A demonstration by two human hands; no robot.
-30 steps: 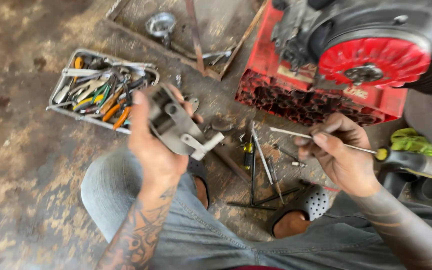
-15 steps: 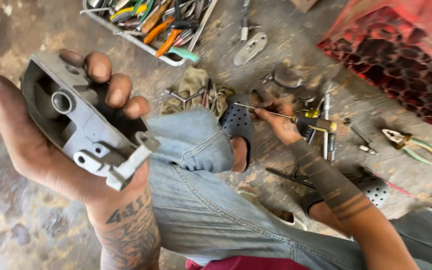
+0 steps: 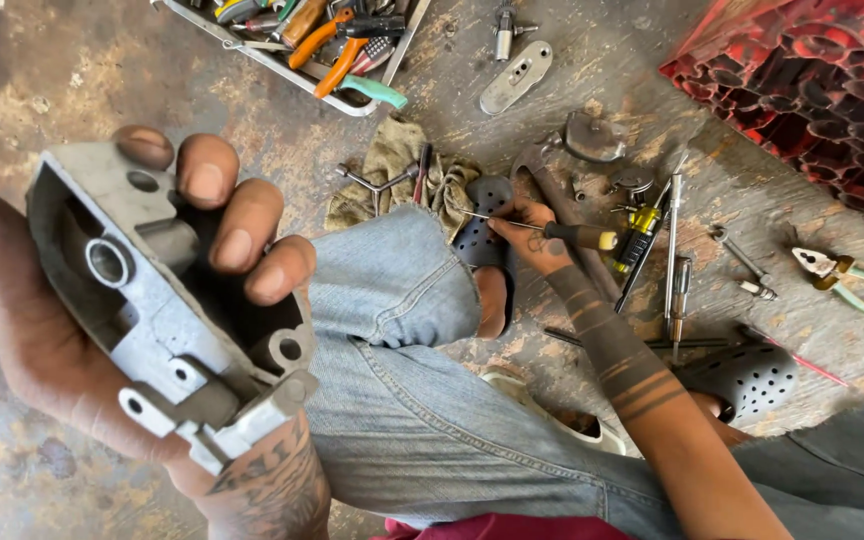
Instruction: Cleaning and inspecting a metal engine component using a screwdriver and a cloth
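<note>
Fingers of our left hand (image 3: 62,330) curl over the upper edge of a grey cast-metal housing (image 3: 152,310), clenched on it while the palm cradles it from beneath. We hold it up close at the left of the view, hollow side toward us, with its round bore and small bolt lugs showing. Past it, at the top, a metal tray (image 3: 282,68) lies on the stained concrete floor (image 3: 42,80), full of pliers and screwdrivers with orange, green and black handles. Just right of our denim-clad knee (image 3: 392,280) a dirty rag (image 3: 397,165) lies with a three-armed wrench on it, beside a dark perforated clog (image 3: 487,215). Our right hand (image 3: 530,232) reaches down to the floor in the middle of the view, its fingers closed round a screwdriver (image 3: 562,232) with a black and yellow handle, the thin shaft pointing left over the clog. Around it lie loose metal parts, a flat plate (image 3: 517,78), a long wrench and rods. Farther right, green-handled pliers (image 3: 837,275) rest on the floor, well apart from the hand. At the top right corner stands a red plastic crate (image 3: 812,90).
</note>
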